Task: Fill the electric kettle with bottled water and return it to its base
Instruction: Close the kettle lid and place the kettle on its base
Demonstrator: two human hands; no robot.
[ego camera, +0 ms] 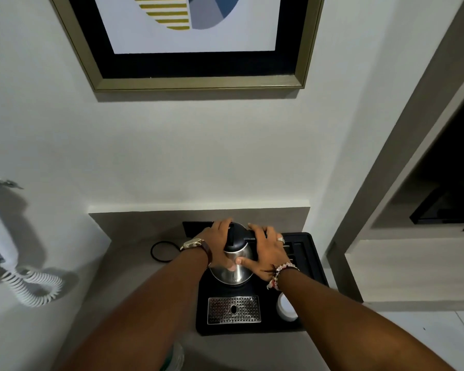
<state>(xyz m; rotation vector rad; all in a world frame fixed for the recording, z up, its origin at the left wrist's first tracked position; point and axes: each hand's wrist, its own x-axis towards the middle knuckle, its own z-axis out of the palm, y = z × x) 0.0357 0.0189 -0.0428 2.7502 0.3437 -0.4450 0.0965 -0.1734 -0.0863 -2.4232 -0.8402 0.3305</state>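
A steel electric kettle (232, 271) with a black lid and handle stands upright on a black tray (252, 328) on the grey counter. My left hand (216, 236) wraps the kettle's left side and lid area. My right hand (265, 250) presses against its right side, thumb on the steel body. Both hands hold the kettle. The base under it is hidden. At the bottom edge, under my left forearm, a pale plastic thing with green (176, 357) peeks out; I cannot tell if it is the water bottle.
A perforated metal drip grate (233, 309) lies in the tray's front. A white cup (285, 307) stands at the tray's right. A black cord loop (161, 251) lies left of the tray. A white wall hairdryer (0, 236) hangs left; a framed picture (198, 62) hangs above.
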